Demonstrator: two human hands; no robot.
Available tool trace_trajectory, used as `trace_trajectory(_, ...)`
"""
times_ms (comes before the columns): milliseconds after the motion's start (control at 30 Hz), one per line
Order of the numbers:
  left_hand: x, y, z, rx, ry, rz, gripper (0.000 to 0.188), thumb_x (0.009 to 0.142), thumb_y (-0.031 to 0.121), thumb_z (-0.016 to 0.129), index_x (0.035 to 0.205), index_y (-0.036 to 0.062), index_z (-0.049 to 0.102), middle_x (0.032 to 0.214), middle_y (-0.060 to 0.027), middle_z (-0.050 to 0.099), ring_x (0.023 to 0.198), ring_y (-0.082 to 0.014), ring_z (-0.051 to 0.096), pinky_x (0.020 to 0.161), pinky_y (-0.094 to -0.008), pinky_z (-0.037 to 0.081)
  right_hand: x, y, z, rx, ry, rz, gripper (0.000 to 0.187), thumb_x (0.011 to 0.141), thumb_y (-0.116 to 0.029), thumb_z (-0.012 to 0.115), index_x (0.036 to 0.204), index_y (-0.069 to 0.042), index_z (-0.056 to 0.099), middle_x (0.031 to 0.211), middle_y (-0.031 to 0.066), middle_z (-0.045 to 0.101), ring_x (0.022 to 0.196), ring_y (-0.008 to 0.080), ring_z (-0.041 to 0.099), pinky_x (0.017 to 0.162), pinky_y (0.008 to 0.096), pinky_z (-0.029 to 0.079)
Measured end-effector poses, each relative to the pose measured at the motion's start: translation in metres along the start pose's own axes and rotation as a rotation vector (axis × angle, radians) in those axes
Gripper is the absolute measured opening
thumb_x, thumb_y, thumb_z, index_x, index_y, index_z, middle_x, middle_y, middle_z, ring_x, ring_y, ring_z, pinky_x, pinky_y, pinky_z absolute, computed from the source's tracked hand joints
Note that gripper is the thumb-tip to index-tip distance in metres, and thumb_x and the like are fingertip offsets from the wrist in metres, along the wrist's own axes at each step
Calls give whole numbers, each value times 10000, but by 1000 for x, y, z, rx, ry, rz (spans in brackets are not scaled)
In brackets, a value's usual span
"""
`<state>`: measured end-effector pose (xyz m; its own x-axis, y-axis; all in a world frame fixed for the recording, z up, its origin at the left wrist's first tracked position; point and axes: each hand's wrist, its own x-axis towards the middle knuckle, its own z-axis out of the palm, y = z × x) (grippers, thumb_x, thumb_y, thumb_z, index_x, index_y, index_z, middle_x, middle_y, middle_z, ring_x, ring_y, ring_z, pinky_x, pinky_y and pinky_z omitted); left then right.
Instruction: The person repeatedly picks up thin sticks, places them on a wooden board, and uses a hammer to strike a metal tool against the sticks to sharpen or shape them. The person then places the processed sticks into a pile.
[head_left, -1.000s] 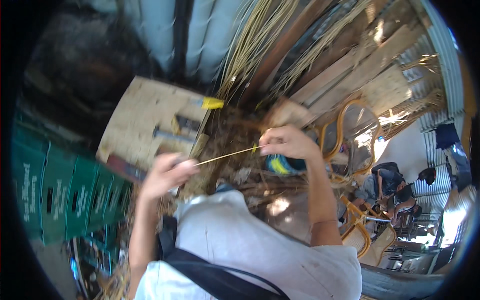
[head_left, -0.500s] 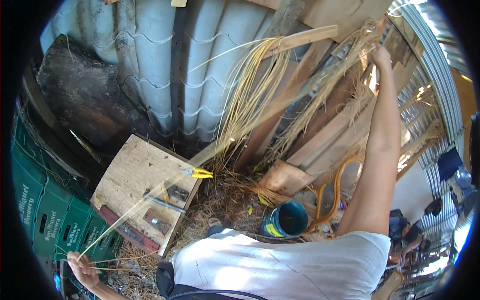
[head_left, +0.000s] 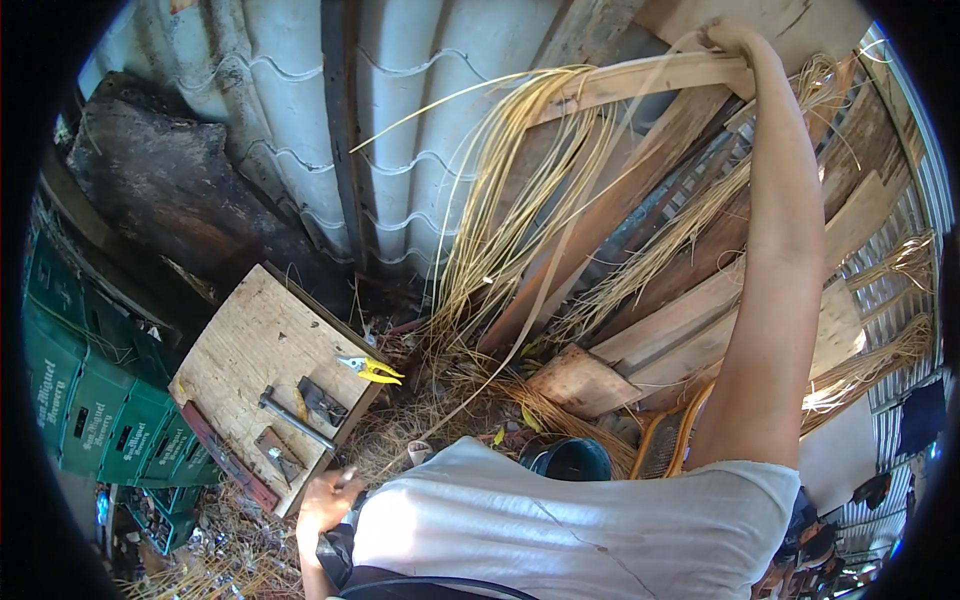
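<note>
High at the right, my right hand (head_left: 728, 38) is curled round a long pale rattan strip (head_left: 545, 290), above the end of a wooden board (head_left: 640, 80). The strip hangs slack from it toward my waist. My left hand (head_left: 328, 497) is low beside my shirt, near the work board's corner, its fingers somewhat blurred but apart; no strip shows clearly in it. A bundle of yellowish rattan strips (head_left: 510, 190) drapes over the wooden board. Yellow-handled pliers (head_left: 370, 369), a metal rod with a head (head_left: 297, 419) and a dark block (head_left: 322, 400) lie on the work board (head_left: 255, 340).
Green crates (head_left: 100, 420) are stacked at the left. A dark teal bucket (head_left: 570, 460) stands partly behind my shirt. Planks (head_left: 690, 330) and fibre bundles (head_left: 690, 240) lean at the right, before corrugated sheeting (head_left: 405, 150). Fibre scraps (head_left: 230, 550) litter the floor.
My left hand has come in from the far left to my waist and no longer clearly holds the strip. My right hand has shifted to the board's end. The strip has gone slack.
</note>
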<state>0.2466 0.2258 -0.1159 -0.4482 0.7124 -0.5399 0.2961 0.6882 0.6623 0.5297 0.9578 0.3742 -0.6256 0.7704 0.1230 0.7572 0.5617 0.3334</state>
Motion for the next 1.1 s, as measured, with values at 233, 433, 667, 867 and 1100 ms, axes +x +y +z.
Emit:
trace_trajectory(233, 38, 21, -1, -147, 155, 262, 529, 838, 148, 639, 1305, -20, 455, 998, -122, 651, 846, -202, 624, 775, -312, 491, -71, -137, 0, -96, 418, 176, 438, 855, -318, 600, 1221, -76, 594, 1133, 199, 631, 1111, 273, 587, 962, 374, 437)
trace_trajectory(433, 23, 54, -9, -703, 62, -17, 352, 935, 241, 551, 1193, 2, 539, 658, 7, 502, 479, -24, 384, 417, -198, 318, -144, -227, 91, 924, 1094, 241, 359, 803, -184, 596, 1116, -8, 611, 1066, 199, 644, 1043, 250, 607, 916, 344, 459)
trace_trajectory(667, 35, 37, 9, -105, -80, -2, 417, 928, 466, 510, 918, 56, 580, 601, 37, 485, 492, -61, 437, 438, -253, 350, -105, -169, 211, 1439, 904, -218, 297, 688, 53, 681, 980, 61, 627, 970, 150, 663, 856, 210, 644, 815, 310, 515)
trace_trajectory(867, 32, -9, 43, -356, -59, -143, 266, 904, 337, 563, 923, 72, 587, 584, 40, 491, 432, -51, 431, 395, -233, 344, -53, -202, 250, 1432, 684, -336, 550, 714, -152, 711, 1213, -2, 534, 1125, 74, 583, 1023, 190, 527, 931, 323, 407)
trace_trajectory(1100, 28, 11, 55, -377, -37, -142, 317, 905, 312, 582, 967, 1, 599, 600, 2, 507, 440, -80, 457, 389, -241, 362, -82, -242, 265, 1980, 150, -291, 693, 695, -174, 760, 1259, 22, 409, 1066, 124, 587, 940, 205, 579, 882, 353, 464)
